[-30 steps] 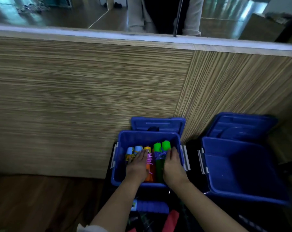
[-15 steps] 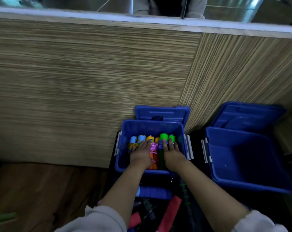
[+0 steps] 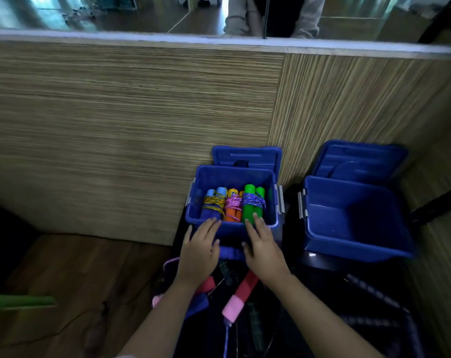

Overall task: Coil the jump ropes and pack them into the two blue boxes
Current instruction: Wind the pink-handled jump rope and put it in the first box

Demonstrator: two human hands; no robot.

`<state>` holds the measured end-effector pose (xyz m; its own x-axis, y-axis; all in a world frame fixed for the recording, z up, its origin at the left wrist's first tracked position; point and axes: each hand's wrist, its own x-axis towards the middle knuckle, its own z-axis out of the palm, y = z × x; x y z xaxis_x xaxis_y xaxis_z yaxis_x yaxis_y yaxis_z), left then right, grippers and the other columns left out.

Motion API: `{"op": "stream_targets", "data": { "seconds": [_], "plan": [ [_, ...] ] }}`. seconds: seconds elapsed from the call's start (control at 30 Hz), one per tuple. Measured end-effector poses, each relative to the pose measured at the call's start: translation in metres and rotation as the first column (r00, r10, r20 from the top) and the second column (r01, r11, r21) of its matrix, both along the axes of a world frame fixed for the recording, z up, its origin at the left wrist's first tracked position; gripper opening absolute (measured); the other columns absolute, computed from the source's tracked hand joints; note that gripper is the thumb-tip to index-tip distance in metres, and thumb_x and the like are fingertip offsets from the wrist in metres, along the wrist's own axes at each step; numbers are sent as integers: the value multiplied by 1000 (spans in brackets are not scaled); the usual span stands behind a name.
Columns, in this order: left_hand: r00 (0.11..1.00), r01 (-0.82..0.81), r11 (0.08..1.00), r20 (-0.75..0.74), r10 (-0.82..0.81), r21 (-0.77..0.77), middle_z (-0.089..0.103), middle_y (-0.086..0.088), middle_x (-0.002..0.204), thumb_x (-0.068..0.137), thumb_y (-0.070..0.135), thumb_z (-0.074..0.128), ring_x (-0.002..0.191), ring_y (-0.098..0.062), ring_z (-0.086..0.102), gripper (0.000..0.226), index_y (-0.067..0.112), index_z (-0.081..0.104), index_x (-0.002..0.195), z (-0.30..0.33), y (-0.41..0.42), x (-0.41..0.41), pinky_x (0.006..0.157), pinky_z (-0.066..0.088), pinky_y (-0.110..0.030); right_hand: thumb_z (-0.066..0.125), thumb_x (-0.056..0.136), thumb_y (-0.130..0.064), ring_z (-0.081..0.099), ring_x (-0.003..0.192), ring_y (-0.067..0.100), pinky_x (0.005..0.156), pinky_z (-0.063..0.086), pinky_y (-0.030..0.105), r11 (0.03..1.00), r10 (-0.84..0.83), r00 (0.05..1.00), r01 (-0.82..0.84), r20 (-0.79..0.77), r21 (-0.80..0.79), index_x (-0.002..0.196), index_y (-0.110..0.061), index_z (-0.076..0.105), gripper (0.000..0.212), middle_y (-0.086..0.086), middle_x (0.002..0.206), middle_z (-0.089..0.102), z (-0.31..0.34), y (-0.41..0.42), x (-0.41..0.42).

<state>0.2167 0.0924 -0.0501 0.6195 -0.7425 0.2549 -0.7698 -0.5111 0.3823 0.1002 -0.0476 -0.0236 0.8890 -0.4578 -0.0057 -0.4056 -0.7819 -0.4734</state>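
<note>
The left blue box stands open against the wooden wall and holds three coiled jump ropes: one with light-blue handles, one with orange handles and one with green handles. My left hand and my right hand hover just in front of the box's near rim, fingers relaxed, holding nothing. The right blue box is open with nothing in it. Loose ropes lie below my hands, among them a red and pink handle and a purple handle.
Both box lids lean back against the wooden wall. The boxes and loose ropes sit on a dark mat. Brown wooden floor spreads to the left, with a green object at the left edge.
Both hands have pulled back out of the left box toward me, leaving the three coiled ropes inside uncovered.
</note>
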Motion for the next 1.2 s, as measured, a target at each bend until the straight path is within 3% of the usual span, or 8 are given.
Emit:
{"op": "stream_targets", "data": {
  "seconds": [0.07, 0.17, 0.27, 0.4, 0.53, 0.7, 0.93, 1.2],
  "plan": [
    [999, -21, 999, -46, 23, 48, 61, -1, 129, 85, 28, 42, 117, -17, 57, 48, 15, 60, 127, -8, 21, -13, 96, 46, -40, 61, 85, -17, 23, 141, 39, 113, 23, 49, 1000, -31, 999, 31, -27, -6, 141, -4, 39, 61, 20, 153, 22, -13, 21, -17],
    [989, -71, 986, -115, 89, 150, 69, -3, 110, 80, 28, 43, 94, -23, 69, 44, 14, 68, 113, -26, 51, -28, 72, 56, -34, 82, 63, -31, 53, 121, 41, 92, 49, 50, 994, -106, 981, 105, -164, -14, 122, -7, 61, 67, 24, 137, 49, -32, 44, -35],
    [976, -125, 956, -141, 167, 267, 70, 1, 91, 72, 29, 44, 72, -22, 69, 39, 17, 72, 97, -42, 76, -32, 50, 53, -31, 77, 71, -36, 49, 120, 41, 92, 49, 46, 970, -214, 957, 232, -194, 74, 131, -8, 53, 70, 22, 136, 46, -38, 59, -48],
    [985, -110, 941, -89, 145, 319, 65, 4, 72, 71, 33, 41, 57, -20, 65, 33, 23, 71, 80, -51, 95, -33, 41, 47, -27, 63, 85, -38, 50, 107, 32, 90, 48, 40, 919, -298, 934, 336, -196, 208, 142, -14, 34, 68, 15, 127, 34, -40, 70, -51],
    [983, -52, 915, -140, 117, 401, 67, 5, 84, 68, 42, 45, 69, -20, 68, 39, 27, 71, 93, -55, 104, -24, 49, 53, -31, 61, 89, -33, 57, 105, 33, 91, 47, 35, 835, -336, 922, 385, -191, 393, 147, -18, 22, 72, 14, 131, 29, -43, 77, -45],
    [920, -48, 873, -320, 228, 486, 56, 0, 124, 89, 31, 55, 116, -23, 55, 42, 27, 55, 130, -52, 110, -13, 94, 46, -37, 65, 85, -17, 57, 102, 33, 97, 45, 36, 766, -411, 897, 437, -163, 471, 147, -19, 26, 73, 14, 131, 30, -45, 80, -42],
    [925, -189, 908, -243, 292, 374, 56, 1, 127, 94, 29, 56, 116, -22, 55, 41, 26, 54, 134, -44, 139, -14, 86, 48, -38, 67, 82, -8, 47, 81, 16, 86, 41, 24, 757, -409, 910, 375, -59, 535, 144, -18, 32, 72, 7, 114, 32, -37, 90, -53],
    [752, -500, 835, -363, 550, 228, 60, -10, 118, 93, 19, 59, 109, -30, 58, 36, 14, 59, 129, -31, 214, -34, 88, 47, -39, 63, 82, -5, 46, 83, 12, 84, 37, 22, 795, -279, 960, 233, -3, 560, 144, -21, 31, 71, 5, 115, 30, -36, 111, -68]
  ]
}}
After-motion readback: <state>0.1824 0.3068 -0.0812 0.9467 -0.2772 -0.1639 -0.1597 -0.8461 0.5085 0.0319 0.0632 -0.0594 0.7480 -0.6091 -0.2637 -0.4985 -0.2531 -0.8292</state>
